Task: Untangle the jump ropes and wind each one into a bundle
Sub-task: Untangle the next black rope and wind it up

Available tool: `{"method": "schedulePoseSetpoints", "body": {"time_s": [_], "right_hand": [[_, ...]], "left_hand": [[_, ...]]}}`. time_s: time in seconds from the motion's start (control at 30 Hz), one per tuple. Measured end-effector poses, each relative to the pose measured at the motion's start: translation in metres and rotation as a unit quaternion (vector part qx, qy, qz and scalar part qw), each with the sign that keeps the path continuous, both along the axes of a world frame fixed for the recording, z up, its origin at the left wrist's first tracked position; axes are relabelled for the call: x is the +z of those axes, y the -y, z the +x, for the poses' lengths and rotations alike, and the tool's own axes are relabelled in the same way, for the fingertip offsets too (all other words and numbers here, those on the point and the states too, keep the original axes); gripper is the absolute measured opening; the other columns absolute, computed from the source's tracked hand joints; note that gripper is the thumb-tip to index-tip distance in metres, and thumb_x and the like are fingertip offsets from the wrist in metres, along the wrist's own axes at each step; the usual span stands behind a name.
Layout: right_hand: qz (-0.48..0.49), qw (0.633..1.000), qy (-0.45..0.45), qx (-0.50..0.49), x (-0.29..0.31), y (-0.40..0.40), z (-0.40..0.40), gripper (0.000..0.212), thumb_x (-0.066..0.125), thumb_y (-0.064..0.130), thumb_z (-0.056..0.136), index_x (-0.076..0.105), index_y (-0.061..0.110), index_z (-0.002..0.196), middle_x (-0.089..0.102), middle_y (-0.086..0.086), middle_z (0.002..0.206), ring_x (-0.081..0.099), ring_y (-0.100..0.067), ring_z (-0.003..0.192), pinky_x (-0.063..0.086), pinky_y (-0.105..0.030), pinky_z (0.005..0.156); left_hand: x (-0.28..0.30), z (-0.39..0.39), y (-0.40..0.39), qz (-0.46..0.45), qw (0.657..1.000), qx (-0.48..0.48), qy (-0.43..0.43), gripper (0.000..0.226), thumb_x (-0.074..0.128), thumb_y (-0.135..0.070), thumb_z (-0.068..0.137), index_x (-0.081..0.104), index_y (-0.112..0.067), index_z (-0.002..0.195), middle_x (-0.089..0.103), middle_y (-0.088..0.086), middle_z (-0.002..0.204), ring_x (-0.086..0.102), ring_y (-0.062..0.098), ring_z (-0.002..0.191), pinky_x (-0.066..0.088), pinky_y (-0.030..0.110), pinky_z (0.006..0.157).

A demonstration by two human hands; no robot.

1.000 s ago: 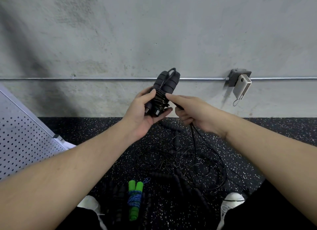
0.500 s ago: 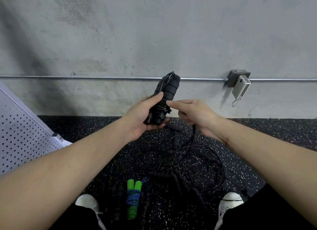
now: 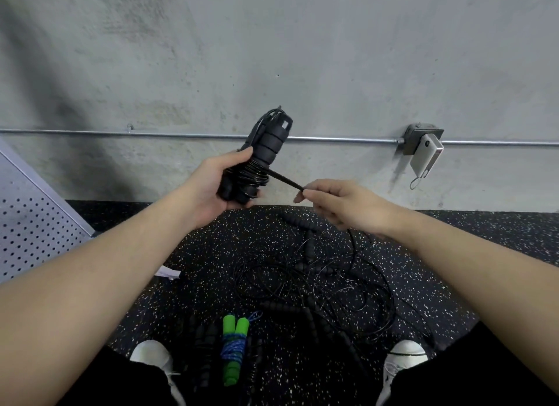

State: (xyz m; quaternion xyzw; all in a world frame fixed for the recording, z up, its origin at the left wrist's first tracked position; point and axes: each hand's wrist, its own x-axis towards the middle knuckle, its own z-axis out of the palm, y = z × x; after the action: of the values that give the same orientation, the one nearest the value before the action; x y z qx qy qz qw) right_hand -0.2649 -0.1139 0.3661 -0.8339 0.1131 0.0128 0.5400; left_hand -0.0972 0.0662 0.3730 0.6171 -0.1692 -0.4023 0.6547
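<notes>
While left hand [image 3: 208, 190] gripped black rope bundle [image 3: 260, 157] before the wall, right hand [image 3: 338, 206], formerly at the coils, pinched the cord end [image 3: 286, 181] drawn taut sideways; final tuck judged pending.

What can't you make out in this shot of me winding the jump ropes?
Head view only:
- Lower ends of the black rope bundle: covered by the left hand.
- Where the cord ends: hidden inside the right hand.
- How many ropes are in the black tangle on the floor: strands overlap, dark on dark.
- Wall device: too small to identify.
- Black bundles beside the green-handled bundle: too dark to count.
</notes>
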Motion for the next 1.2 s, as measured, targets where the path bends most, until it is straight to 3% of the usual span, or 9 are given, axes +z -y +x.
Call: {"method": "schedulePoseSetpoints", "body": {"time_s": [0.13, 0.37, 0.43, 0.53, 0.63, 0.73, 0.87, 1.03, 1.2], "right_hand": [[-0.039, 0.998, -0.035, -0.045, 0.001, 0.011, 0.0, 0.037, 0.053, 0.048, 0.098, 0.055, 0.018, 0.077, 0.043, 0.008, 0.055, 0.037, -0.01, 0.049, 0.033, -0.024, 0.049], [0.034, 0.995, -0.038, -0.081, -0.002, 0.021, 0.003, 0.041, 0.069, 0.056, 0.083, 0.049, 0.024, 0.066, 0.04, 0.008, 0.054, 0.032, -0.009, 0.047, 0.027, -0.026, 0.05], [0.047, 0.995, -0.053, -0.076, -0.004, 0.022, 0.003, 0.033, 0.071, 0.045, 0.085, 0.053, 0.022, 0.07, 0.042, 0.009, 0.053, 0.032, -0.009, 0.048, 0.027, -0.024, 0.05], [0.032, 0.992, -0.085, -0.089, -0.008, 0.027, 0.004, 0.021, 0.056, 0.012, 0.097, 0.061, 0.019, 0.077, 0.048, 0.008, 0.052, 0.037, -0.01, 0.053, 0.03, -0.025, 0.054], [0.025, 0.992, -0.094, -0.079, -0.016, 0.03, 0.007, 0.026, 0.059, 0.016, 0.096, 0.076, 0.025, 0.079, 0.061, 0.004, 0.064, 0.048, -0.013, 0.061, 0.033, -0.027, 0.058], [0.013, 0.993, -0.102, -0.059, -0.014, 0.026, 0.009, 0.017, 0.066, 0.029, 0.094, 0.073, 0.021, 0.081, 0.061, 0.007, 0.061, 0.046, -0.012, 0.058, 0.032, -0.029, 0.058], [-0.016, 0.993, -0.115, -0.029, -0.007, 0.023, 0.013, 0.023, 0.067, 0.041, 0.093, 0.072, 0.02, 0.085, 0.049, 0.012, 0.055, 0.041, -0.006, 0.054, 0.032, -0.024, 0.054], [-0.091, 0.989, -0.104, -0.046, -0.012, 0.005, 0.019, 0.024, 0.069, 0.041, 0.092, 0.078, 0.022, 0.081, 0.065, 0.005, 0.065, 0.051, -0.006, 0.055, 0.038, -0.02, 0.051], [-0.228, 0.97, -0.083, -0.006, -0.013, -0.008, 0.025, 0.026, 0.06, 0.038, 0.097, 0.079, 0.02, 0.091, 0.072, -0.002, 0.072, 0.059, -0.004, 0.055, 0.047, -0.02, 0.058]], "left_hand": [[0.002, -0.001, 0.0, -0.007, 0.999, -0.052, -0.005, 0.04, 0.063, -0.041, 0.081, 0.071, -0.012, 0.107, 0.073, 0.012, 0.09, 0.065, 0.027, 0.065, 0.047, 0.029, 0.051], [0.001, -0.001, -0.002, 0.006, 0.981, -0.19, 0.038, 0.043, 0.07, -0.038, 0.078, 0.067, -0.017, 0.116, 0.072, 0.014, 0.095, 0.067, 0.028, 0.069, 0.052, 0.03, 0.051], [0.0, -0.002, -0.001, 0.034, 0.968, -0.238, 0.068, 0.047, 0.075, -0.035, 0.076, 0.068, -0.024, 0.121, 0.073, 0.014, 0.099, 0.07, 0.029, 0.076, 0.056, 0.034, 0.057], [-0.005, -0.002, 0.001, 0.083, 0.947, -0.277, 0.141, 0.064, 0.085, -0.042, 0.062, 0.071, -0.037, 0.124, 0.073, 0.009, 0.12, 0.071, 0.032, 0.104, 0.058, 0.043, 0.083], [-0.006, -0.008, 0.003, 0.12, 0.903, -0.311, 0.27, 0.06, 0.082, -0.05, 0.067, 0.066, -0.055, 0.124, 0.071, -0.011, 0.128, 0.067, 0.015, 0.119, 0.053, 0.04, 0.103], [0.0, -0.012, 0.008, 0.196, 0.826, -0.339, 0.406, 0.075, 0.083, -0.053, 0.075, 0.05, -0.053, 0.142, 0.063, -0.022, 0.136, 0.059, 0.0, 0.122, 0.042, 0.027, 0.11], [0.0, -0.016, 0.014, 0.271, 0.755, -0.353, 0.481, 0.1, 0.082, -0.054, 0.077, 0.026, -0.04, 0.159, 0.052, -0.014, 0.149, 0.051, 0.007, 0.128, 0.037, 0.031, 0.114], [-0.012, -0.024, 0.021, 0.31, 0.706, -0.347, 0.534, 0.087, 0.08, -0.062, 0.076, 0.043, -0.037, 0.15, 0.066, -0.013, 0.13, 0.062, 0.013, 0.115, 0.05, 0.033, 0.095], [-0.028, -0.027, 0.025, 0.37, 0.663, -0.322, 0.566, 0.069, 0.07, -0.067, 0.08, 0.052, -0.038, 0.141, 0.073, -0.007, 0.094, 0.067, 0.014, 0.079, 0.054, 0.031, 0.069]]}}
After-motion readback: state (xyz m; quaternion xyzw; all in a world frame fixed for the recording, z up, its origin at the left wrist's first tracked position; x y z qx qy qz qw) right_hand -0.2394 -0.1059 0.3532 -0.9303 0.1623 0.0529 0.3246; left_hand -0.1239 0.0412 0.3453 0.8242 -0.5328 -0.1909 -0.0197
